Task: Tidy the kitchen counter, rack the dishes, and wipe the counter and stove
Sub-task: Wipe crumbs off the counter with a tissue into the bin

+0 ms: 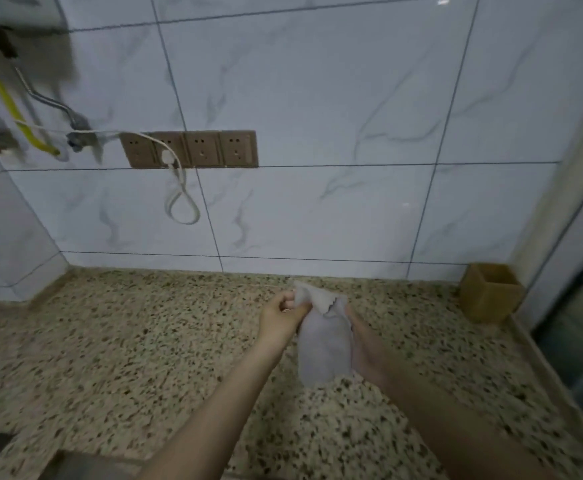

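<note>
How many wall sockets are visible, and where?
4, in one row on the tiled wall: first, second with a white plug, third, fourth.

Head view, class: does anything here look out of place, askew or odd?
One thing: a white cord plugged into the brown socket strip dangles in a loose knotted loop against the tiled wall. Otherwise nothing stands out; both hands, left hand and right hand, hold a pale cloth above the speckled counter.

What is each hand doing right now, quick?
Left hand: pinches the top edge of the white cloth.
Right hand: holds the same cloth, fingers mostly hidden behind it.
</note>
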Motion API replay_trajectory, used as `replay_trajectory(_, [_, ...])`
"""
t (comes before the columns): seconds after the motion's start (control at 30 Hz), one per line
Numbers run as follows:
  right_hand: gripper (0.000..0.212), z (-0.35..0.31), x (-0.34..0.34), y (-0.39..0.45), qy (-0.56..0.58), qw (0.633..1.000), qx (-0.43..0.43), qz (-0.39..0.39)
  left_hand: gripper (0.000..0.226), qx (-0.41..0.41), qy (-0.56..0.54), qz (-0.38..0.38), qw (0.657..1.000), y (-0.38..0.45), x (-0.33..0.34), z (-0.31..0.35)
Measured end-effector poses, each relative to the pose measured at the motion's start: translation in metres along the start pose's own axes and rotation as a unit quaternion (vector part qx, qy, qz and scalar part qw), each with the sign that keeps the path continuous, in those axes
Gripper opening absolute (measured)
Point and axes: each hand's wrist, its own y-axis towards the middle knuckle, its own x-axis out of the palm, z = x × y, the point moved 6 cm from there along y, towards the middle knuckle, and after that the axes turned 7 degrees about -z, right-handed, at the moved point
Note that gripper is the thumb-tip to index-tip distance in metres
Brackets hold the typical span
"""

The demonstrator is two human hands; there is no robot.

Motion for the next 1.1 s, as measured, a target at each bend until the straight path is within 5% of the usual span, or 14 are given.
replay_trajectory(0.07, [0.024, 0.003, -0.022, -0.011, 0.003, 1.0, -0.02, 0.002, 0.012, -0.004, -0.009, 0.0, 1.0, 0.001, 0.029, -0.004])
replay_trajectory(0.2, [0.052, 0.009, -0.072, -0.021, 0.024, 0.998, -0.032, 0.044, 0.024, -0.025, 0.018, -0.027, 0.999, 0.015, 0.089, -0.024])
replay_trajectory(0.33, [0.034, 0.006, -0.138, -0.022, 0.05, 0.992, -0.003, 0.114, 0.016, -0.06, 0.04, -0.083, 0.994, 0.038, 0.147, -0.049])
replay_trajectory(0.47, [0.045, 0.002, -0.209, -0.038, 0.027, 0.975, 0.024, 0.218, 0.011, -0.068, 0.064, -0.113, 0.989, 0.067, 0.194, -0.073])
replay_trajectory(0.7, [0.05, -0.023, -0.325, -0.059, -0.021, 0.896, -0.007, 0.443, 0.019, -0.028, 0.141, -0.143, 0.979, 0.126, 0.252, -0.11])
replay_trajectory(0.87, [0.039, -0.055, -0.366, -0.068, -0.111, 0.831, -0.093, 0.536, 0.035, -0.015, 0.249, -0.14, 0.958, 0.168, 0.28, -0.152])
replay_trajectory(1.07, [0.009, -0.086, -0.396, -0.049, -0.212, 0.732, -0.191, 0.618, 0.04, 0.106, 0.406, -0.154, 0.894, 0.198, 0.306, -0.185])
replay_trajectory(1.1, [0.018, -0.088, -0.4, -0.042, -0.249, 0.715, -0.194, 0.623, 0.042, 0.115, 0.42, -0.153, 0.887, 0.2, 0.308, -0.189])
